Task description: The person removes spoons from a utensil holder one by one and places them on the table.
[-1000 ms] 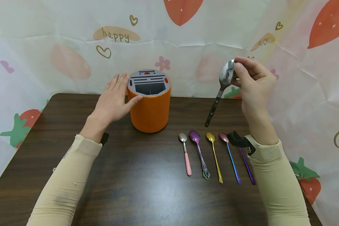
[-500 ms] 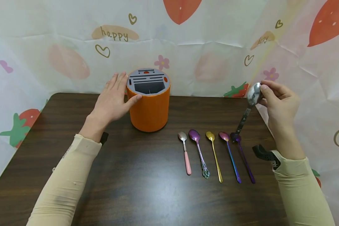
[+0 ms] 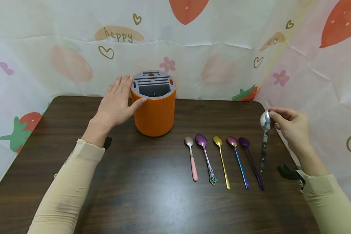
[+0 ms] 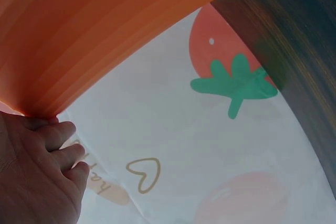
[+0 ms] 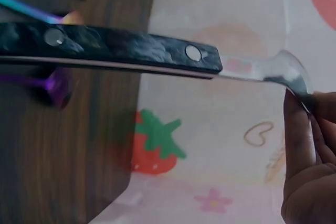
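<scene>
My right hand point(image 3: 292, 128) pinches a large silver spoon point(image 3: 264, 133) by the edge of its bowl, its black riveted handle point(image 5: 115, 51) hanging toward the table. The spoon is right of a row of smaller spoons: a pink-handled one point(image 3: 194, 167), a purple one with an ornate handle point(image 3: 207, 159), a gold one point(image 3: 222, 162), a pink-and-blue one point(image 3: 239, 162) and a dark purple one point(image 3: 253, 165). My left hand point(image 3: 115, 102) rests with straight fingers against the left side of an orange cylindrical holder point(image 3: 155, 117), thumb at its front rim.
The holder's grey top point(image 3: 138, 92) has slots and one larger dark opening. The dark wooden table point(image 3: 128, 195) ends at the right near my right hand. A strawberry-patterned cloth point(image 3: 204, 42) stands behind and beside the table.
My right hand has moved right and down with the silver spoon, from above the table's back to beside the dark purple spoon. My left hand stays on the holder.
</scene>
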`<state>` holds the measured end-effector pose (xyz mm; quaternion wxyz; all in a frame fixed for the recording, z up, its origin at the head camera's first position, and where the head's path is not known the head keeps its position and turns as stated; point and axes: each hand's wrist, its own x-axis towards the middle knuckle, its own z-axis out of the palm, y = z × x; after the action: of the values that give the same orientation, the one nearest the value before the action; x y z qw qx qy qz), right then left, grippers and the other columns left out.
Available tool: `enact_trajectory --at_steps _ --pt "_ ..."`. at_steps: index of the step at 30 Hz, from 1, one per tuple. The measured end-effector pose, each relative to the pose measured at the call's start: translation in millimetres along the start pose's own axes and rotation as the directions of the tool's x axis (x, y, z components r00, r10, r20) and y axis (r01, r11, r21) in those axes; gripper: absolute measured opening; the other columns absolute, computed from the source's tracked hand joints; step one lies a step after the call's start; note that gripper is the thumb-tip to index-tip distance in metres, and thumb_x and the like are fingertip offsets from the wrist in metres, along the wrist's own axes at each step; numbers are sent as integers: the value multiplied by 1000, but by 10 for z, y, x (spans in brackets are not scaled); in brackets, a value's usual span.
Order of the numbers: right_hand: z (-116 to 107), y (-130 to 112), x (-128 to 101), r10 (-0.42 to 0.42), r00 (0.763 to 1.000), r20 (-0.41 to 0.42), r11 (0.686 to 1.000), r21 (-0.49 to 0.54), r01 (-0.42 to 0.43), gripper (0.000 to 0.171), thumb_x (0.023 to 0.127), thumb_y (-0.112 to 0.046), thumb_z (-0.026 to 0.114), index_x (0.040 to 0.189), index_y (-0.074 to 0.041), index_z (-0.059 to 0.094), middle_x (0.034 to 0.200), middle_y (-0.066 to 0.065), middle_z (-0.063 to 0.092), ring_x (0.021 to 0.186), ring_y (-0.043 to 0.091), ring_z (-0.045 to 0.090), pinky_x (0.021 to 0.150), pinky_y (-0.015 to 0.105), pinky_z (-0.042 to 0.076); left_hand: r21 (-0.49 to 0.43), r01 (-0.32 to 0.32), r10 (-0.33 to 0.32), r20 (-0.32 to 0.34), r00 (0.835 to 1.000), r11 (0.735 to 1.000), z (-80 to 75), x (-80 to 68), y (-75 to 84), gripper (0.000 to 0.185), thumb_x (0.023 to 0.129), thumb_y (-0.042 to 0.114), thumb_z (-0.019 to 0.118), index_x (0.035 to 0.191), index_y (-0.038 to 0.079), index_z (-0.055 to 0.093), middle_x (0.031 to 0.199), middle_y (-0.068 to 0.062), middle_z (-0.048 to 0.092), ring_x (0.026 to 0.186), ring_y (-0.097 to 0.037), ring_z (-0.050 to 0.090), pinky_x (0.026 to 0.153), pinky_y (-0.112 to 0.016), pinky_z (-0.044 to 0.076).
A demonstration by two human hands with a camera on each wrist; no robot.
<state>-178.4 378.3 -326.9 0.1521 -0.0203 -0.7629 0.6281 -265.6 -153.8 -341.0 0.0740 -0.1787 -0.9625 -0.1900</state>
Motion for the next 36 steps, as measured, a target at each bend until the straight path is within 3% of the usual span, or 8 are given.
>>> enact_trajectory --at_steps 4,10,17,21,24,29,32,36 --pt "-140 65 5 74 994 87 997 -20 -72 14 97 -2 72 99 -10 84 87 -12 78 76 0 72 62 16 59 1 -1 1 0 1000 1000 -1 4 3 99 100 76 35 169 11 3 175 -11 3 161 -33 -4 129 -55 2" --pt "-318 218 29 168 974 152 962 -242 -128 15 100 -11 70 103 -18 83 90 -22 74 81 -4 70 67 16 59 3 0 0 5 1000 1000 -3 8 6 99 101 75 35 169 11 3 175 -10 2 161 -33 -5 129 -55 2" --pt "-482 473 80 241 951 193 913 -377 -155 25 104 -18 66 118 -2 78 92 -26 70 84 -5 67 70 18 59 1 1 -1 5 1000 1000 1 16 4 99 100 75 35 169 12 2 175 -10 2 161 -32 -5 129 -54 1" --pt "-544 612 117 267 942 202 880 -450 -152 31 105 -24 66 122 0 76 90 -28 69 79 -2 65 67 18 57 -1 2 -2 6 1000 1000 -3 14 5 99 101 75 35 169 12 3 175 -10 2 161 -33 -5 129 -54 1" --pt "-572 719 152 275 938 211 883 -441 -160 26 105 -24 65 118 -6 79 89 -26 70 77 0 65 65 20 56 -4 3 -2 8 1000 1000 -6 12 6 99 101 75 35 169 12 2 175 -9 2 161 -32 -5 129 -54 1" --pt "-583 933 231 286 923 258 919 -348 -188 19 106 -21 62 110 -18 81 92 -24 72 82 -1 64 68 20 57 -4 12 -12 10 1000 1000 -1 0 -6 98 101 75 35 169 13 1 175 -9 1 161 -32 -6 129 -53 1" --pt "-583 1058 262 309 907 285 935 -268 -234 24 107 -17 60 101 -27 81 93 -22 73 82 -2 63 68 18 56 -9 10 -10 3 1000 1000 7 -5 -8 98 101 75 35 169 13 1 175 -9 1 161 -32 -5 129 -53 1" --pt "-599 1192 272 312 893 324 950 -115 -290 30 107 -11 59 97 -27 82 95 -19 74 84 -2 65 70 16 55 -11 8 -8 0 1000 1000 10 -8 -5 99 100 75 35 169 12 2 175 -9 2 161 -33 -4 129 -53 2"
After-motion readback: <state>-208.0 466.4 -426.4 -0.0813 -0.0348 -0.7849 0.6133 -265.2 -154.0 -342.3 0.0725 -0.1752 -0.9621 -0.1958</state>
